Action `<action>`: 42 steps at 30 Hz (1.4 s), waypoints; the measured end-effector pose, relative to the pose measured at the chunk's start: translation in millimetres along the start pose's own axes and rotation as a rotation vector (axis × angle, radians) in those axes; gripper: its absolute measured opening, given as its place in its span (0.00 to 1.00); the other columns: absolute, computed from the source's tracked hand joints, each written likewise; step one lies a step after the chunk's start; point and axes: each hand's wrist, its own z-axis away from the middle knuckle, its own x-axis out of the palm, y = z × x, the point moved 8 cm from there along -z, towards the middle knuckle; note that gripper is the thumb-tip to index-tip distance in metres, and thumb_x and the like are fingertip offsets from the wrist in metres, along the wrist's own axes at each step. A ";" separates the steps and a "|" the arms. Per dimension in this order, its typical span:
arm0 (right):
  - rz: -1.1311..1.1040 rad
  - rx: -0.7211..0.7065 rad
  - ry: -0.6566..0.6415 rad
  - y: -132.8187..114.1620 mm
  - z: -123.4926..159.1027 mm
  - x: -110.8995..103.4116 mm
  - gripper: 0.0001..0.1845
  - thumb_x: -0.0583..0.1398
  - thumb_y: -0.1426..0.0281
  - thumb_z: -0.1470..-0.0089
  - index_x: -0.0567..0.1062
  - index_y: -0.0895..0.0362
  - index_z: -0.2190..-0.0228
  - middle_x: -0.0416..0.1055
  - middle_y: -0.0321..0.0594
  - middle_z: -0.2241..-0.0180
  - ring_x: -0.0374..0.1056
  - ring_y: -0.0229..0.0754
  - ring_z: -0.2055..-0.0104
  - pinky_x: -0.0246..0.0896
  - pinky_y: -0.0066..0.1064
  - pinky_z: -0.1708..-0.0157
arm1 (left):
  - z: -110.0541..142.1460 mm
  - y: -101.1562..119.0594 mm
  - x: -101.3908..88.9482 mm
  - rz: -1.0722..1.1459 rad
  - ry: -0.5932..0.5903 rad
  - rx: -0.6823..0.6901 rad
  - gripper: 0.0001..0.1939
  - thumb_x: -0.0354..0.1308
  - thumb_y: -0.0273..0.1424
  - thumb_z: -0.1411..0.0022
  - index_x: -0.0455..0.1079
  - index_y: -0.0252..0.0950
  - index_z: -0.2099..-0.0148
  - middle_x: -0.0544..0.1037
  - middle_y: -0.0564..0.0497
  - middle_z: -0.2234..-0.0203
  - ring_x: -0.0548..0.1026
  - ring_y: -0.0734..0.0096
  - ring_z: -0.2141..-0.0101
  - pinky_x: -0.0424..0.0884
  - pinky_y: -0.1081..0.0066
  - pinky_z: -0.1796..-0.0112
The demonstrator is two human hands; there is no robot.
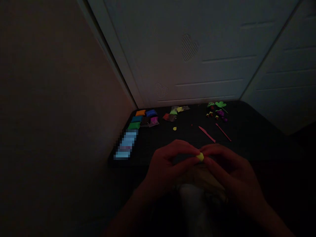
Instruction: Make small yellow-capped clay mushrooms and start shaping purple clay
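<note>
A small lump of yellow modelling clay (200,157) is pinched between the fingertips of both hands, above the near edge of the table. My left hand (170,161) grips it from the left, thumb below and fingers above. From the other side, my right hand (228,168) holds it with thumb and fingertips. On the table beyond lies a small flat yellow clay piece (174,128). A pink plastic knife (206,134) and a thin pink modelling stick (223,132) rest past my right hand.
Coloured clay packets, including an orange one (140,113) and a green one (134,125), lie at the back left of the dark table (158,138). A pixelated bright panel (125,144) is nearer. Small purple shapes (220,113) and a green clover-like shape (220,104) sit back right.
</note>
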 end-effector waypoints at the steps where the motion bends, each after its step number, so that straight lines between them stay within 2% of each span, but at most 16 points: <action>1: -0.010 0.009 0.000 0.8 0.1 0.2 0.05 0.59 0.70 0.49 0.73 0.52 0.67 0.74 0.35 0.65 0.71 0.38 0.63 0.67 0.28 0.62 | 0.0 -0.4 0.2 0.000 -0.003 0.000 0.08 0.62 0.25 0.49 0.76 0.40 0.65 0.77 0.51 0.68 0.73 0.69 0.63 0.67 0.69 0.60; 9: -0.080 0.086 -0.006 7.1 -0.2 2.9 0.04 0.59 0.70 0.49 0.73 0.51 0.68 0.73 0.32 0.67 0.71 0.36 0.65 0.66 0.25 0.65 | -0.4 -2.4 0.4 0.018 -0.001 -0.007 0.08 0.62 0.25 0.49 0.76 0.40 0.65 0.77 0.51 0.69 0.73 0.69 0.63 0.67 0.69 0.59; 13: -0.075 0.055 0.009 7.8 2.7 1.4 0.05 0.58 0.69 0.47 0.72 0.50 0.66 0.74 0.33 0.68 0.71 0.37 0.66 0.67 0.25 0.68 | -1.0 -6.8 -2.6 0.046 0.032 -0.033 0.07 0.62 0.25 0.50 0.76 0.40 0.67 0.77 0.52 0.69 0.73 0.70 0.64 0.67 0.70 0.60; 15: -0.022 -0.003 0.061 6.5 5.6 -3.4 0.09 0.58 0.69 0.47 0.71 0.49 0.62 0.74 0.34 0.65 0.71 0.39 0.63 0.68 0.28 0.66 | -0.4 -15.8 -7.1 0.122 0.092 -0.098 0.05 0.63 0.26 0.51 0.76 0.39 0.68 0.77 0.53 0.70 0.73 0.71 0.65 0.67 0.72 0.62; 18: 0.145 -0.172 0.149 -3.9 9.7 -9.0 0.15 0.59 0.71 0.50 0.69 0.48 0.58 0.71 0.38 0.60 0.68 0.43 0.57 0.66 0.36 0.58 | 1.9 -32.9 -9.5 0.323 0.173 -0.225 0.04 0.64 0.28 0.53 0.76 0.39 0.70 0.77 0.54 0.71 0.73 0.73 0.68 0.67 0.73 0.65; 21: 0.318 -0.342 0.180 -18.7 10.9 -6.7 0.18 0.60 0.74 0.52 0.68 0.49 0.58 0.69 0.41 0.58 0.66 0.45 0.55 0.63 0.41 0.56 | 3.5 -42.2 -4.2 0.480 0.191 -0.305 0.05 0.65 0.28 0.55 0.75 0.39 0.71 0.77 0.55 0.73 0.73 0.75 0.70 0.67 0.75 0.66; 23: 0.400 -0.399 0.183 -25.6 9.8 -4.2 0.18 0.61 0.75 0.53 0.67 0.51 0.58 0.68 0.42 0.58 0.66 0.45 0.55 0.63 0.42 0.56 | 3.7 -43.0 0.2 0.513 0.174 -0.318 0.05 0.65 0.28 0.56 0.75 0.39 0.72 0.77 0.55 0.73 0.72 0.76 0.70 0.67 0.75 0.66; 28: 0.456 -0.431 0.174 -32.1 9.2 -1.6 0.17 0.61 0.75 0.54 0.68 0.52 0.60 0.69 0.41 0.59 0.66 0.45 0.56 0.62 0.41 0.58 | 4.9 -41.9 3.8 0.464 0.123 -0.300 0.04 0.64 0.27 0.53 0.76 0.38 0.71 0.76 0.54 0.71 0.72 0.74 0.69 0.67 0.73 0.66; 35: 0.319 -0.327 0.124 -25.1 6.9 -1.7 0.13 0.60 0.76 0.52 0.69 0.51 0.63 0.68 0.39 0.58 0.64 0.41 0.55 0.60 0.36 0.55 | 4.8 -33.6 0.5 0.331 0.094 -0.198 0.06 0.63 0.27 0.52 0.76 0.42 0.70 0.76 0.54 0.70 0.72 0.73 0.66 0.67 0.73 0.63; 42: 0.333 -0.329 0.111 -28.2 4.8 -1.3 0.11 0.60 0.77 0.52 0.70 0.53 0.65 0.68 0.39 0.59 0.64 0.39 0.54 0.59 0.32 0.54 | 3.7 -28.2 0.0 0.261 0.076 -0.166 0.07 0.63 0.25 0.52 0.76 0.42 0.69 0.76 0.54 0.71 0.73 0.73 0.66 0.67 0.72 0.63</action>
